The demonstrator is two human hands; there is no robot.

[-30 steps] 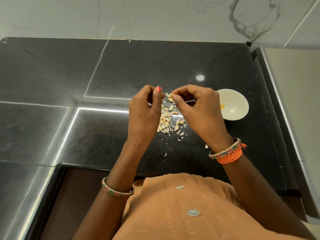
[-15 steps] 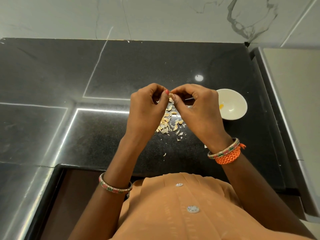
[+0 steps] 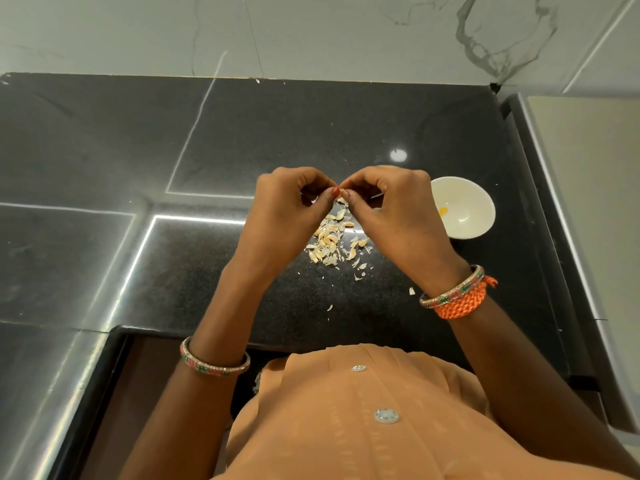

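My left hand [image 3: 282, 216] and my right hand [image 3: 398, 211] meet fingertip to fingertip above the black counter. Together they pinch a small pale garlic clove [image 3: 343, 194], which is mostly hidden by the thumbs. Directly below the hands lies a pile of garlic cloves and papery skins [image 3: 330, 244] on the counter. A white bowl [image 3: 474, 197] sits just right of my right hand, with one small yellow piece [image 3: 443, 212] inside it.
The black granite counter [image 3: 104, 140] stretches left and back to a marble wall [image 3: 311, 32]. A pale raised surface [image 3: 588, 185] borders the counter on the right. Loose skin flakes [image 3: 412, 291] lie toward the counter's front edge.
Both hands have drawn closer together, fingertips now touching around the clove. The pile and the bowl have not moved.
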